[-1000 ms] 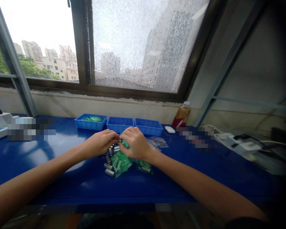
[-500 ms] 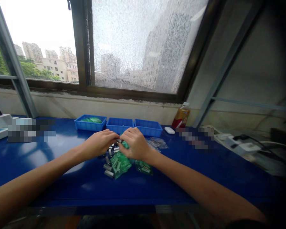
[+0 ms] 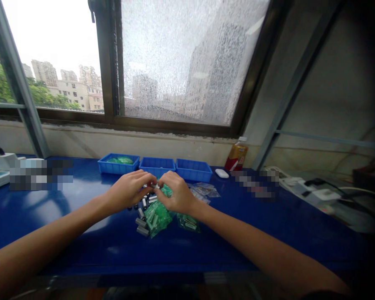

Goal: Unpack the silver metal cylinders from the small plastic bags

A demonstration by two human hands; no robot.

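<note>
My left hand (image 3: 128, 190) is closed, its thumb and fingertips pinching one end of a small silvery metal piece (image 3: 155, 186). My right hand (image 3: 176, 195) is closed on the other end, so the piece sits between both sets of fingertips; its exact shape is too small to make out. Below the hands, several metal cylinders (image 3: 141, 222) lie loose on the blue table. Beside them is a green-tinted plastic bag (image 3: 158, 217) with metal pieces showing in it. A second small green bag (image 3: 189, 223) lies under my right wrist. Further green plastic is partly hidden behind my right hand.
Along the back stand a blue bin with green bags (image 3: 115, 167), a middle blue bin (image 3: 158, 170) and a right blue bin (image 3: 193, 171). Clear plastic bags (image 3: 205, 190), a white rounded object (image 3: 221, 173) and a drink bottle (image 3: 236, 155) are at the right. Power strips (image 3: 321, 196) lie far right.
My left hand's fingers have curled and drawn slightly apart from my right fingertips, so the metal piece between them shows more. The whole view has shifted slightly.
</note>
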